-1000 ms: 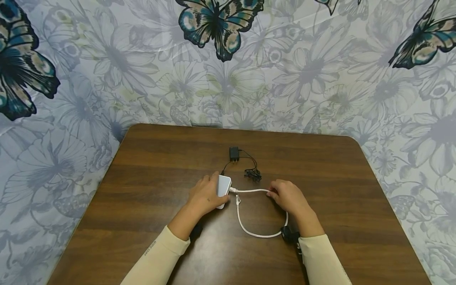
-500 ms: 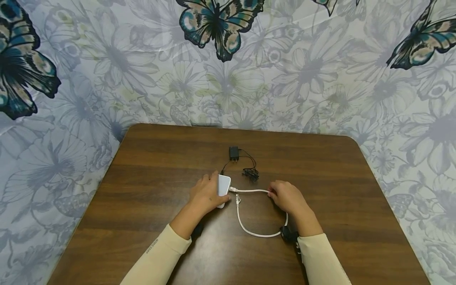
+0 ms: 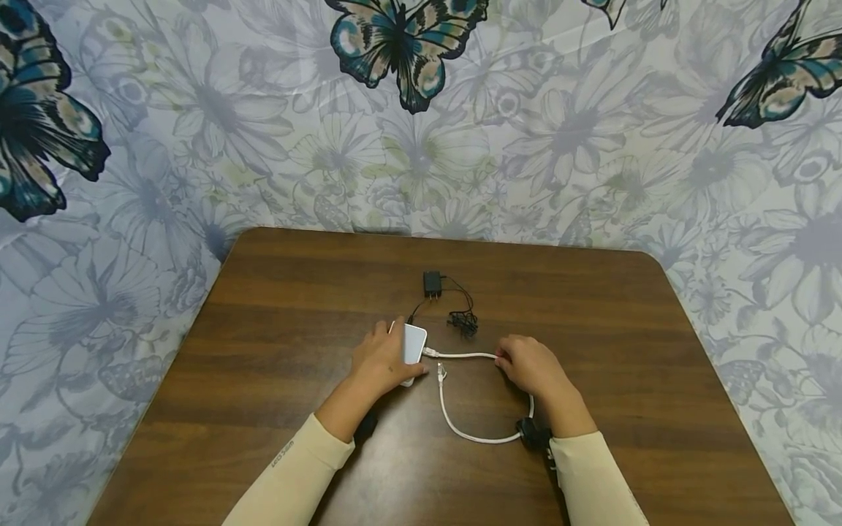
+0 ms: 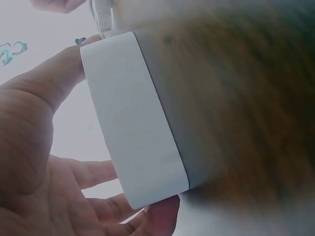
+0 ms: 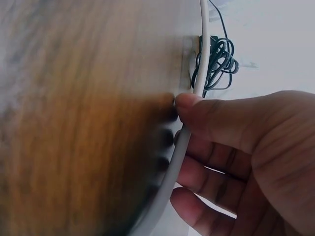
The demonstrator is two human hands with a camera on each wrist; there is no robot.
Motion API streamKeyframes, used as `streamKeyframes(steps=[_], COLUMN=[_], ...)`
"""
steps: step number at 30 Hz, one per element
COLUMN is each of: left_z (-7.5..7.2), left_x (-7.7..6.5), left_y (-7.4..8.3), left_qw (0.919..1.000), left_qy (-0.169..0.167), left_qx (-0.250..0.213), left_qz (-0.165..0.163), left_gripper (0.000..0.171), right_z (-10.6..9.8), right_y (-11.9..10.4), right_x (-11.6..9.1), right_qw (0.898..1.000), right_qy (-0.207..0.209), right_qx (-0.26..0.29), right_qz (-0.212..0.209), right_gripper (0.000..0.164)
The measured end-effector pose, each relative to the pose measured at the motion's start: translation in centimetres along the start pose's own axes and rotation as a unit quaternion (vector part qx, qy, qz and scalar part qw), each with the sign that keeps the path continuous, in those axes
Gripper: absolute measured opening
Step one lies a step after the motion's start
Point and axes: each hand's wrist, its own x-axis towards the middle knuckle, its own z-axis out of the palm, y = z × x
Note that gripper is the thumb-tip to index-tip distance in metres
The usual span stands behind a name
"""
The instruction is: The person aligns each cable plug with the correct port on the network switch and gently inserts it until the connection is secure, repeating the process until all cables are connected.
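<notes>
My left hand point(image 3: 379, 361) grips a small white network box point(image 3: 413, 345) at its ends, thumb at the near right and fingers at the far side. In the left wrist view the box's plain side face point(image 4: 133, 123) shows between thumb and fingers. A white network cable point(image 3: 468, 356) has one clear plug point(image 3: 430, 352) at the box's right side; whether it is fully seated I cannot tell. My right hand point(image 3: 531, 361) pinches this cable between thumb and fingertips, also seen in the right wrist view. The cable loops back under that wrist to its loose plug point(image 3: 441, 372).
Behind the box lies a black power adapter point(image 3: 432, 283), prongs toward me, with a bundled black cord point(image 3: 463, 321) beside it. Its thin lead runs to the box's far end. The brown wooden table point(image 3: 316, 270) ends at a wall with a flower and butterfly print point(image 3: 566, 131).
The cable's loose plug and loop have shifted slightly toward me, away from the plugged end. Both hands keep their holds and have barely moved.
</notes>
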Motion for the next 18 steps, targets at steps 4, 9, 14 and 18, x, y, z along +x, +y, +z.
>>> streamKeyframes(steps=[4, 9, 14, 18], left_z=[0.00, -0.04, 0.07, 0.19], left_x=[-0.05, -0.06, -0.09, -0.22], left_y=[0.10, 0.05, -0.06, -0.15], left_qw=[1.0000, 0.9999, 0.9998, 0.9998], left_qy=[-0.006, -0.010, -0.011, -0.012], left_qx=[0.007, 0.010, 0.016, 0.018], left_qz=[-0.002, 0.000, 0.004, 0.005], left_gripper=[0.107, 0.106, 0.106, 0.107], right_z=[-0.12, -0.19, -0.22, -0.21], right_y=[-0.07, -0.24, -0.33, -0.36], right_x=[-0.17, -0.28, -0.37, -0.52], right_qw=[1.000, 1.000, 1.000, 1.000], right_qy=[-0.002, -0.006, -0.008, -0.007], right_qx=[0.005, 0.013, 0.020, 0.022], right_qz=[0.002, 0.008, 0.010, 0.009], right_gripper=[0.012, 0.012, 0.012, 0.012])
